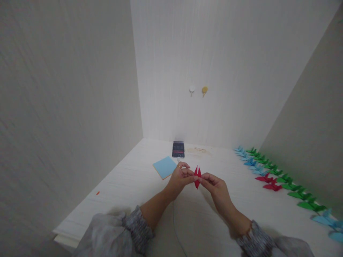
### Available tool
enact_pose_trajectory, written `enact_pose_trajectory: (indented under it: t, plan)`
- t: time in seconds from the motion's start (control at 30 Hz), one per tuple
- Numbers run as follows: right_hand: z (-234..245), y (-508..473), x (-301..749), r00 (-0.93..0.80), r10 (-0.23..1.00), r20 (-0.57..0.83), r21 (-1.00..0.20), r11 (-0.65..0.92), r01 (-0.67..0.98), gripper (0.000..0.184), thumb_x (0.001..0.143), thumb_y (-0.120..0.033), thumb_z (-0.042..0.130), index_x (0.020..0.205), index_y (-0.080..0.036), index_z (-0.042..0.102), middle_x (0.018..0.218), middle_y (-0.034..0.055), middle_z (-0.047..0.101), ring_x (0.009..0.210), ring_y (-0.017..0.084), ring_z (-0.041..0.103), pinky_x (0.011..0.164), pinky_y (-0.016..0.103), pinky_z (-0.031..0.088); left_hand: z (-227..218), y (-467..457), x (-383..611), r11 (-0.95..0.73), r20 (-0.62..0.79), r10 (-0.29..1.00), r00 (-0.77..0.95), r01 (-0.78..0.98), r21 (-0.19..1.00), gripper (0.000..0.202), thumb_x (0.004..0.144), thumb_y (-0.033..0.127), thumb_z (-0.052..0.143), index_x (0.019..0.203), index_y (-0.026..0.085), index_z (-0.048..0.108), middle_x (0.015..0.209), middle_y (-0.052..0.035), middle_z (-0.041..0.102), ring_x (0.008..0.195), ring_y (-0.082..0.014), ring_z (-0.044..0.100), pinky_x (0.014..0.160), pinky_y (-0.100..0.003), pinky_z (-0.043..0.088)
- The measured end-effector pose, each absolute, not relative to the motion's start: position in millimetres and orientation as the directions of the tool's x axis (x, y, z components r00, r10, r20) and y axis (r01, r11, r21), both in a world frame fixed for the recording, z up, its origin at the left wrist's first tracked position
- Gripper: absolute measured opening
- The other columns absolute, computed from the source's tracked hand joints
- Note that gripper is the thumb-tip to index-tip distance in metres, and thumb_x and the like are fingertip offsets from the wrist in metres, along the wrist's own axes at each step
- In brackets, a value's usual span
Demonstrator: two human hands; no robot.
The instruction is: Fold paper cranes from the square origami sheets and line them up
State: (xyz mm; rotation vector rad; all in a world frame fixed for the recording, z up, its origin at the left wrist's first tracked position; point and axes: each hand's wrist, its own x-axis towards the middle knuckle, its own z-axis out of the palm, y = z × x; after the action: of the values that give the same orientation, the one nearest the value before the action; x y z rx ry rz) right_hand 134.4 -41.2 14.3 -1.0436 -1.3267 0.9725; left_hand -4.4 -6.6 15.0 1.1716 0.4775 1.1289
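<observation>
Left hand (182, 176) and right hand (217, 186), lower centre: both pinch one red folded paper (197, 184) at mid-length. Presumably light, crisp, easily crushed; best held by its sides. Beyond, left of centre: blue paper (164, 167). Farther: phone (178, 150).

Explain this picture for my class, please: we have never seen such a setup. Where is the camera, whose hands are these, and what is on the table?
There is no machine here. A person wears one camera on the head, looking forward and down, so you see their own bare hands. The left hand and right hand pinch a small red folded paper between them, its two narrow points upward in the picture. On the white table, a blue paper square lies beyond the left forearm, with a phone near the back wall. Along the right side stand rows of folded paper birds in green, blue and red.
</observation>
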Motion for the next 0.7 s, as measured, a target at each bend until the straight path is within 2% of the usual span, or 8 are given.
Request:
enact_pose_trajectory:
  t: [0.17, 0.53, 0.7]
  plan:
    - [13.4, -40.1, 135.0, 0.000, 0.957, 0.289, -0.955, 0.288, 0.073, 0.019, 0.066, -0.036, 0.060, 0.065, -0.017, 0.061, 0.064, 0.0010, 0.059, 0.064, 0.016, 0.051, 0.064, 0.027, 0.038, 13.3, -4.5, -4.8, -0.058, 0.221, 0.890, 0.400, -0.380, 0.923, 0.048, 0.055, 0.021, 0.069, 0.089, 0.016, 0.035, 0.063, 0.0024, 0.057, 0.056, -0.0095, 0.054, 0.058, -0.022, 0.039]
    - [10.4, -41.5, 136.3, -0.026, 0.941, 0.338, -0.935, 0.339, 0.108, 0.020, 0.070, -0.036, 0.056, 0.065, -0.017, 0.059, 0.067, 0.0010, 0.058, 0.067, 0.016, 0.051, 0.065, 0.027, 0.038, 15.8, -6.7, -4.7, -0.052, 0.230, 0.892, 0.390, -0.418, 0.907, 0.047, 0.053, 0.021, 0.070, 0.087, 0.017, 0.038, 0.059, 0.0043, 0.055, 0.051, -0.0081, 0.051, 0.053, -0.020, 0.037]
    - [13.2, -42.5, 137.4, -0.003, 0.929, 0.371, -0.915, 0.366, 0.168, 0.020, 0.070, -0.036, 0.055, 0.064, -0.018, 0.059, 0.064, 0.0013, 0.057, 0.066, 0.016, 0.050, 0.065, 0.027, 0.038, 15.9, -7.8, -3.3, -0.038, 0.202, 0.882, 0.425, -0.362, 0.931, 0.035, 0.056, 0.026, 0.067, 0.084, 0.013, 0.052, 0.067, -0.0011, 0.058, 0.060, -0.0099, 0.052, 0.060, -0.023, 0.038]
